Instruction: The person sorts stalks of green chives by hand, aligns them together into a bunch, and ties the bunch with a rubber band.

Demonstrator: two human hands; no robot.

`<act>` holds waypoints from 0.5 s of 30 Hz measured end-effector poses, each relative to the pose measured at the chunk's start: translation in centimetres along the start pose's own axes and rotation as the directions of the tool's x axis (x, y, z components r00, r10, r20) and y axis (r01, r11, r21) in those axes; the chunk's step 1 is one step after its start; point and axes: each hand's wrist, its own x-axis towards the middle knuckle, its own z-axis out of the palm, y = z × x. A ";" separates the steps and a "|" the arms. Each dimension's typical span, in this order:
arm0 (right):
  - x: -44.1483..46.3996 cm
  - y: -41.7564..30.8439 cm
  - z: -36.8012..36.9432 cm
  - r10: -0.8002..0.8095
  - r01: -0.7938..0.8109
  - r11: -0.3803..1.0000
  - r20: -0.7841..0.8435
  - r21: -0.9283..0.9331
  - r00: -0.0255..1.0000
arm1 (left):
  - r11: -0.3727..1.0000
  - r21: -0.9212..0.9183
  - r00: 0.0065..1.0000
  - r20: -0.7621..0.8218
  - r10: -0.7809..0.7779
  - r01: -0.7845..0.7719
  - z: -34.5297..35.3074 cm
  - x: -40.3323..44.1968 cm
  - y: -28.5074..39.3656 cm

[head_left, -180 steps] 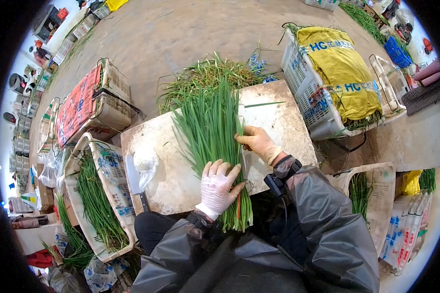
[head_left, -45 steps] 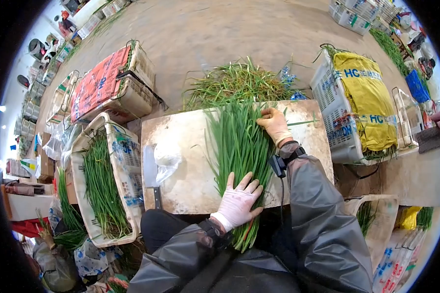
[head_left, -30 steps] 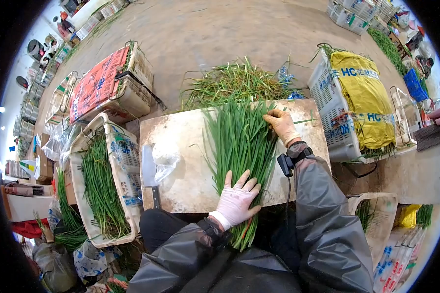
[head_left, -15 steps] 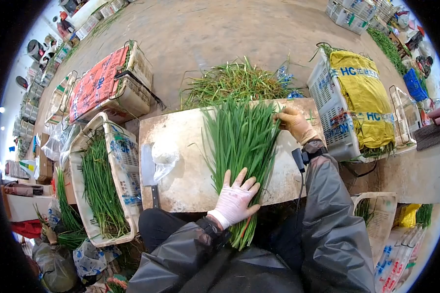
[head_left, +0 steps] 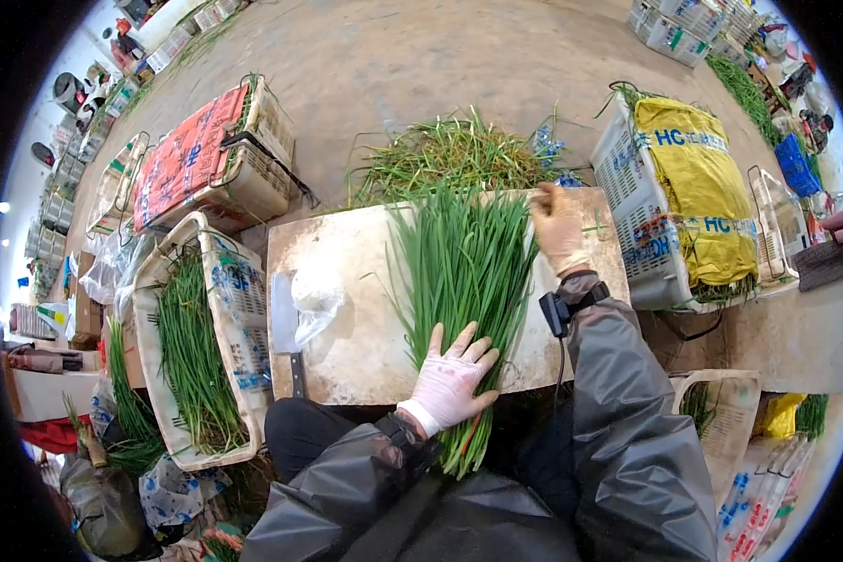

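A bunch of long green leaves (head_left: 464, 272) lies on a stained white board (head_left: 347, 375), its stem ends reaching over the near edge, with a red band near them. My left hand (head_left: 450, 377), in a pale glove, rests flat on the lower part of the bunch with fingers spread. Beside the upper right of the bunch is my right hand (head_left: 558, 225), also gloved, its fingers bent and pointing away; whether they hold anything is too blurred to tell. A knife (head_left: 288, 323) and a clear plastic bag with white contents (head_left: 317, 304) lie on the board's left side.
Beyond the board is a heap of loose leaves (head_left: 459, 155). An open crate of green leaves (head_left: 258, 412) stands at left, below a crate with a red cover (head_left: 183, 164). On the right are a crate with a yellow cover (head_left: 698, 187) and another crate (head_left: 735, 412).
My right hand has moved away from the bunch's right side, out to the right and then up to the board's far edge. My left hand has stayed on the bunch over the last second.
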 end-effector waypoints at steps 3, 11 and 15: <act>-2.5 -2.8 1.5 -0.212 0.091 0.930 0.316 0.357 0.925 | 1.000 0.005 1.000 0.007 -0.001 0.001 0.1 0.1 -0.1; -5.3 -6.0 1.5 -0.142 0.203 0.978 0.601 -0.035 0.786 | 1.000 0.015 1.000 0.023 -0.007 0.007 -0.1 0.0 0.0; -5.0 -5.6 1.5 -0.103 0.152 0.988 0.603 -0.031 0.791 | 1.000 0.015 1.000 0.017 -0.006 0.006 0.0 0.0 0.0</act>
